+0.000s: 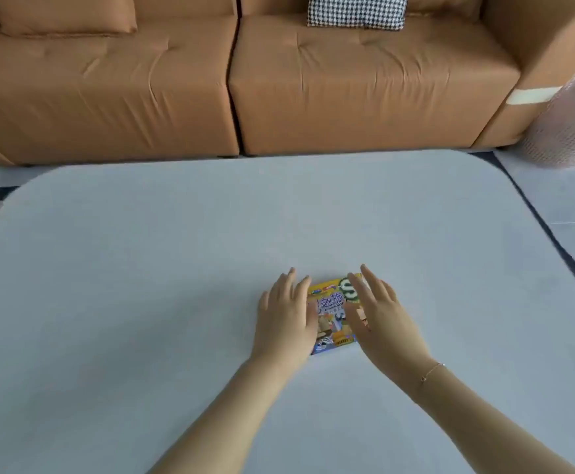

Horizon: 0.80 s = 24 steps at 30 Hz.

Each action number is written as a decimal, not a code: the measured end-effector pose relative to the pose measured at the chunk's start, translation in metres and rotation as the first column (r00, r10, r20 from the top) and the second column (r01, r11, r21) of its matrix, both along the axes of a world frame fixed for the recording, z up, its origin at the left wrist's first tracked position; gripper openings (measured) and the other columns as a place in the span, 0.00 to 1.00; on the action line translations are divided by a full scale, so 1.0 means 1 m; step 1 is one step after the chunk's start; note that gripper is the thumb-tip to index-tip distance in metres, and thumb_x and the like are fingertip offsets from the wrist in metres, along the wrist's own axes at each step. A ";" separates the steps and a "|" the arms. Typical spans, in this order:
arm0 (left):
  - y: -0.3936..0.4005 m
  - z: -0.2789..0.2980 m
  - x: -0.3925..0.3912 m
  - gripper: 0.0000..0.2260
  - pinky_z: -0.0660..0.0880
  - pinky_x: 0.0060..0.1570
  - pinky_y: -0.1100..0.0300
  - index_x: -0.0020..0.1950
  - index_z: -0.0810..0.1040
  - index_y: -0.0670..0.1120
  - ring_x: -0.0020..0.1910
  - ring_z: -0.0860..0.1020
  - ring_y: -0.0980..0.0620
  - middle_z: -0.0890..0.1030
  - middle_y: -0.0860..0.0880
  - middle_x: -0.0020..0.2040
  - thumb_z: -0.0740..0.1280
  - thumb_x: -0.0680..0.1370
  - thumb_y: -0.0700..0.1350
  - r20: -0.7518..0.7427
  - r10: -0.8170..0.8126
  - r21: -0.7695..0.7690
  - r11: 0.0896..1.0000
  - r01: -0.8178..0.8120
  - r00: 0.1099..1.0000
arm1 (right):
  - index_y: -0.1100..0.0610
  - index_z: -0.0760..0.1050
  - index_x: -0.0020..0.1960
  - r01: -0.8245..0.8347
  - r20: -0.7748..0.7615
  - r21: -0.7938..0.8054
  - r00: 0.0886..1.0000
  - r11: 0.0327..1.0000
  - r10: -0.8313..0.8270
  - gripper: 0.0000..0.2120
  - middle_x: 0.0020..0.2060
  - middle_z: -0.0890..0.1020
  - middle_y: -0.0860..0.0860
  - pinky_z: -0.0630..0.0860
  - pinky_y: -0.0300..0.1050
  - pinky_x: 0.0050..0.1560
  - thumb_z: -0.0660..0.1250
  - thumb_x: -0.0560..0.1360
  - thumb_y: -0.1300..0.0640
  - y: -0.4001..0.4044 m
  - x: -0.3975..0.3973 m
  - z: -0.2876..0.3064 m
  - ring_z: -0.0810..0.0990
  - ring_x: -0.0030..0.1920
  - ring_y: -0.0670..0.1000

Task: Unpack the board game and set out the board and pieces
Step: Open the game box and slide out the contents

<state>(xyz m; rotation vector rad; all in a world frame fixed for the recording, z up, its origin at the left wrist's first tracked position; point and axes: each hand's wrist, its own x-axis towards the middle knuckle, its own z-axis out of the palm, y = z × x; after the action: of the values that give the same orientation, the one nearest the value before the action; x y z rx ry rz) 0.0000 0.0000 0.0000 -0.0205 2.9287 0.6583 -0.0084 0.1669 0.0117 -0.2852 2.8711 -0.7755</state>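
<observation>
A small game box (pixel 335 314) lies flat on the pale grey counter (pixel 142 285). The box is yellow with bright cartoon pictures and a big green letter S at its far right corner. It sits near the middle of the counter, on the side close to the person.

There is lots of bare counter all around the box, to the left, to the right and beyond it. The far edge of the counter is well apart from the box, and its far corners are round. Past that edge stands an orange sofa (pixel 210 90) with a black-and-white checked pillow (pixel 357 10) on it. Far off to the right of the box is a roll of bubble wrap (pixel 573 118).

Both arms reach forward over the counter. The left hand (pixel 286 316) lies on the left side of the box with its fingers straight and close together. The right hand (pixel 378 309) is at the right side of the box, fingers straight and pointing forward, covering part of it. Neither hand curls around the box. The right wrist wears a thin bracelet (pixel 431 371).
</observation>
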 end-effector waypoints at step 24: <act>-0.015 -0.072 0.063 0.23 0.71 0.58 0.51 0.65 0.73 0.47 0.57 0.73 0.46 0.77 0.49 0.56 0.54 0.76 0.56 -0.732 -0.260 -0.294 0.954 0.053 0.630 | 0.59 0.73 0.62 0.115 -0.058 -0.801 0.962 0.587 -0.267 0.18 0.45 0.79 0.49 0.70 0.36 0.32 0.66 0.72 0.60 0.007 0.063 -0.100 0.76 0.38 0.46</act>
<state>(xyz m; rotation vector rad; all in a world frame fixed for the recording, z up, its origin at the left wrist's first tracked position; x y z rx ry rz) 0.0631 -0.0150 -0.0717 0.6564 3.7447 0.2935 0.0550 0.1742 -0.0881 -0.1244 2.4985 -2.1681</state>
